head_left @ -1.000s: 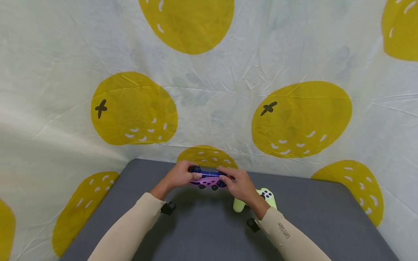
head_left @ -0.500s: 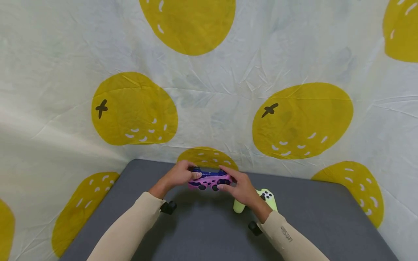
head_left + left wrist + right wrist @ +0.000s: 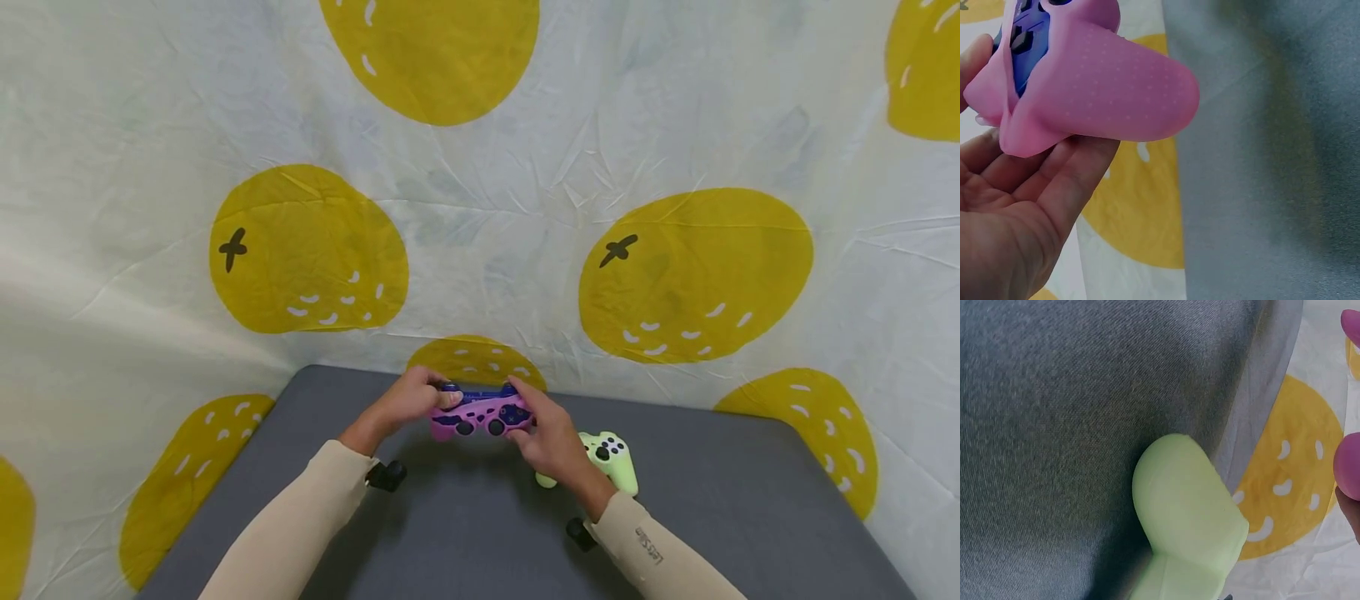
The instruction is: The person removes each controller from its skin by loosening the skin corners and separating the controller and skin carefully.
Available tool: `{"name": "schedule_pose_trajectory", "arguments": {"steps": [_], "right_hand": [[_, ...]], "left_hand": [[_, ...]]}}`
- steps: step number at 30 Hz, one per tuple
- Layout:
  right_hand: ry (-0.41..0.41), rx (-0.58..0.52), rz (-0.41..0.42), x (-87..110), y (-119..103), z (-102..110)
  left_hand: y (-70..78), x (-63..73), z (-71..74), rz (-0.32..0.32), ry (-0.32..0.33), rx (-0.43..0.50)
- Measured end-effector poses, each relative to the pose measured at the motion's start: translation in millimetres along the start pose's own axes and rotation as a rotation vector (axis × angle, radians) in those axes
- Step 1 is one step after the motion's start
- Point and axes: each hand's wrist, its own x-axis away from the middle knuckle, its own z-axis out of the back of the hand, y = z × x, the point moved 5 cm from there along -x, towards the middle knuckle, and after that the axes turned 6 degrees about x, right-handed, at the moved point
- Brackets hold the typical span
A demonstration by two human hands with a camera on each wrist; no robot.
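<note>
A dark blue game controller (image 3: 474,395) with a pink silicone cover (image 3: 489,408) is held up over the table between both hands. My left hand (image 3: 405,402) grips its left end, thumb on the top edge. In the left wrist view, the fingers (image 3: 1069,172) lie beneath the pink cover (image 3: 1116,87), which wraps a handle; blue shows through its opening. At the right end, my right hand (image 3: 553,437) pinches the controller, index finger at the upper corner and thumb low. Only pink bits of the cover (image 3: 1350,465) appear in the right wrist view.
A pale yellow-green game controller (image 3: 618,462) lies on the dark grey table (image 3: 465,533), partly behind the right forearm. Its rounded handle (image 3: 1188,506) is close in the right wrist view. White cloth with yellow fruit prints (image 3: 495,283) hangs behind the table.
The right thumb has gone from the controller's top edge down to its lower right side. More of the pink-covered face shows now. The left hand has barely moved.
</note>
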Motion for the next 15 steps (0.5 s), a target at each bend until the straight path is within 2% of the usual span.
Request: {"name": "schedule_pose_trajectory", "arguments": {"steps": [4, 8, 11, 15], "right_hand": [[0.021, -0.012, -0.019, 1.0, 0.6, -1.0], [0.017, -0.038, -0.069, 3.2, 0.7, -0.7], [0.011, -0.068, -0.125, 3.4, 0.6, 1.0], [0.014, -0.115, -0.193, 2.4, 1.8, 4.2]], "left_hand": [[-0.1, 3.6, 0.9, -0.004, 0.059, 0.035], [-4.7, 9.9, -0.8, 0.009, 0.15, 0.08], [-7.3, 17.8, -4.4, -0.023, 0.2, 0.101], [-6.6, 31.1, -10.6, -0.121, 0.15, 0.122]]}}
